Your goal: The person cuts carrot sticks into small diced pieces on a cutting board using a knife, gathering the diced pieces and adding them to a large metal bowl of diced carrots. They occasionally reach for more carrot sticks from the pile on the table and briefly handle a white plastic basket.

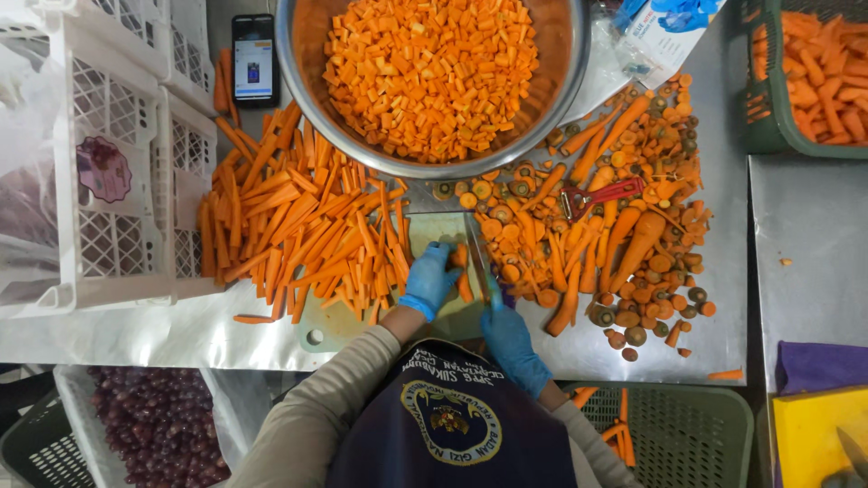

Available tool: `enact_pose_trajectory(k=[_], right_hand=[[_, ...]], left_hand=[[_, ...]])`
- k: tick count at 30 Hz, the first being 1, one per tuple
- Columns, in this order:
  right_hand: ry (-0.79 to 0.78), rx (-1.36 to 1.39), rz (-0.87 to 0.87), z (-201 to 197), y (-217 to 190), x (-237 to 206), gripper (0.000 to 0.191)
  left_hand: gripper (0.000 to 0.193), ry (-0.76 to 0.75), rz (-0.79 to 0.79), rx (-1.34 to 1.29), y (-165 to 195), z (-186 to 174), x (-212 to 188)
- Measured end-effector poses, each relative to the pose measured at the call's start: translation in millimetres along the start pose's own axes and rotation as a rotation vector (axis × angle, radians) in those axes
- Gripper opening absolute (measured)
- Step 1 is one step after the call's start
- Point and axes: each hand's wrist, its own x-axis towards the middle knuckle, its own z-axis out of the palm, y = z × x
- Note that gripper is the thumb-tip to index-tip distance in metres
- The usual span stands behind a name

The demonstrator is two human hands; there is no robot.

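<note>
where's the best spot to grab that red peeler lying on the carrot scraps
Probably by the red handle of the peeler, which points right and lies bare on top of the carrot scraps. Come down from above on that right end; the blade end at the left sits among the carrot pieces.

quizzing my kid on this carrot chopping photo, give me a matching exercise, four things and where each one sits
Things:
1. steel bowl
2. phone
3. peeler
4. purple cloth

Places:
a. among the carrot ends, right of the cutting board
b. top centre, full of diced carrot
c. lower right, above a yellow board
d. top left, beside the white crates

Pairs: 1-b, 2-d, 3-a, 4-c
</note>
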Motion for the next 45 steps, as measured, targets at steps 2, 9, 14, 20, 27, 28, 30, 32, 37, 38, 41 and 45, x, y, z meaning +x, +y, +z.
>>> enact_pose_trajectory(k=[2,9,14,20,27,28,30,32,37,38,41,45], right_hand=[[-0.026,0.025,-0.014,-2,-2,-3,0.032],[-0.036,-0.215,-0.343,0,4,-4,0.020],[-0.017,-0.188,-0.275,1,3,-3,0.017],[-0.108,-0.076,-0.242,-16,-19,14,0.060],[-0.138,-0.197,-0.292,-11,-32,33,0.073],[-0.111,-0.235,-0.340,-7,-34,34,0.074],[-0.115,-0.240,-0.177,0,-41,35,0.065],[-0.073,-0.252,-0.143,6,-49,34,0.065],[0.048,-0.381,-0.328,11,-55,26,0.068],[0.075,-0.324,-0.328,11,-53,23,0.067],[0.135,-0.220,-0.370,6,-44,11,0.067],[0.201,-0.207,-0.478,3,-34,-8,0.068]], left_hand=[[0.046,0.032,-0.035,-0.073,-1,5,0],[0.048,0.042,-0.086,-0.207,-2,9,-2],[0.051,0.035,-0.065,-0.186,-3,6,-4],[0.078,-0.054,0.098,0.217,0,-17,3],[0.091,-0.246,0.236,0.478,-17,-32,19],[0.091,-0.246,0.233,0.492,-18,-32,20],[0.095,-0.275,0.220,0.506,-19,-33,22],[0.098,-0.282,0.227,0.523,-19,-36,22],[0.101,-0.302,0.231,0.576,-21,-49,14],[0.100,-0.313,0.250,0.567,-21,-49,9],[0.098,-0.281,0.284,0.573,-21,-52,8],[0.100,-0.269,0.305,0.563,-22,-53,-6]])
